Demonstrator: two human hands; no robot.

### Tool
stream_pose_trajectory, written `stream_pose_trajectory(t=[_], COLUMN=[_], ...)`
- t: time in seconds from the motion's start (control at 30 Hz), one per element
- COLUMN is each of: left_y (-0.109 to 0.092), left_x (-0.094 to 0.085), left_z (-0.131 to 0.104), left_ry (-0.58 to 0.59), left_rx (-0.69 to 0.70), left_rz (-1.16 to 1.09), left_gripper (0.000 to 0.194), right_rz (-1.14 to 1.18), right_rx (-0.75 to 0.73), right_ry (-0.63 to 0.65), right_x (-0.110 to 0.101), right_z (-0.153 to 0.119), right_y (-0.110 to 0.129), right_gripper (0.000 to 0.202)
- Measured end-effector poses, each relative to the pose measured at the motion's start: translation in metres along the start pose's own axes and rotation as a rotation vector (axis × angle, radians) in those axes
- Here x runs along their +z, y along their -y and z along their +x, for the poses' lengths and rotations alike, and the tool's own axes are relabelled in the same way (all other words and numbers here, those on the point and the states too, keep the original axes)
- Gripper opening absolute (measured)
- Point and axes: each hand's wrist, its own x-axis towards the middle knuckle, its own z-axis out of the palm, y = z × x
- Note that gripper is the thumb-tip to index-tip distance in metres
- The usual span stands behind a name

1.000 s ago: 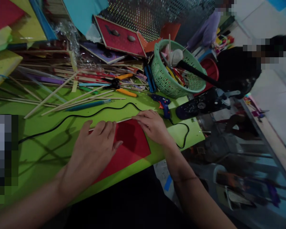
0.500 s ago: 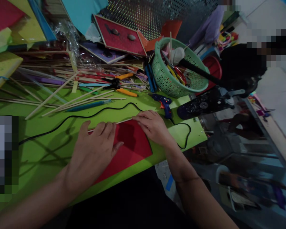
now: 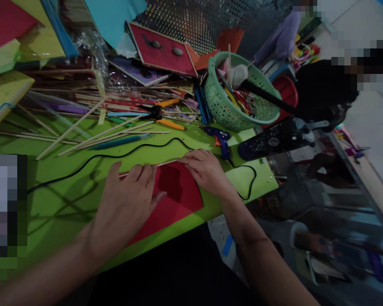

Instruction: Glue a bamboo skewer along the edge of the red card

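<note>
A red sheet (image 3: 178, 195) lies on the green table (image 3: 60, 212) near its front edge. Along the sheet's far edge runs a thin pale stick (image 3: 166, 162). My left hand (image 3: 127, 199) rests over the sheet's left part, thumb spread away and fingertips on the stick. At the stick's right end, my right hand (image 3: 206, 170) presses down with its fingers together, thumb and fingertips at the sheet's corner. Just beyond my right hand is a blue glue gun (image 3: 221, 140), its black cord looping over the table.
A green basket (image 3: 223, 104) of tools stands at the back right, beside a dark bottle (image 3: 271, 140). Orange-handled pliers (image 3: 155, 112), a teal pen (image 3: 121, 141) and many thin sticks lie behind the hands. A framed red panel (image 3: 162, 49) leans farther back.
Both hands hold nearly the same pose on the stick and sheet. The whole view has shifted very slightly.
</note>
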Motion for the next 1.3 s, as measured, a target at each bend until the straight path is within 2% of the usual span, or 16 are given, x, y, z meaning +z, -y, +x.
stream_pose_trajectory(t=[0.5, 0.67, 0.8, 0.87, 0.97, 1.07, 1.13, 1.3], left_y=[0.001, 0.005, 0.02, 0.032, 0.052, 0.066, 0.072, 0.076], left_x=[-0.001, -0.009, -0.023, -0.028, -0.033, -0.034, -0.033, -0.025], left_z=[0.0, 0.005, 0.007, 0.006, 0.004, 0.003, 0.003, 0.004], left_ry=[0.037, -0.005, -0.08, -0.099, -0.078, 0.024, 0.081, 0.088], left_rx=[0.004, 0.006, -0.044, -0.092, -0.181, -0.193, -0.187, -0.156], left_rz=[0.018, 0.0, 0.061, 0.08, 0.053, -0.01, -0.028, -0.08], left_gripper=[0.048, 0.048, 0.04, 0.036, 0.038, 0.033, 0.028, 0.016], right_rz=[-0.063, 0.004, 0.065, 0.076, 0.074, 0.065, 0.057, 0.037], right_rx=[0.002, 0.011, 0.068, 0.073, 0.031, -0.021, -0.046, -0.085], right_ry=[0.031, -0.063, -0.234, -0.267, -0.247, -0.208, -0.176, -0.098], right_x=[-0.001, -0.002, -0.006, -0.007, -0.006, -0.002, 0.001, 0.007], right_z=[0.0, -0.001, -0.002, -0.003, -0.003, -0.002, -0.002, -0.001], right_y=[0.003, -0.001, -0.007, -0.009, -0.009, -0.007, -0.004, 0.003], right_gripper=[0.035, 0.034, 0.032, 0.032, 0.031, 0.031, 0.032, 0.036])
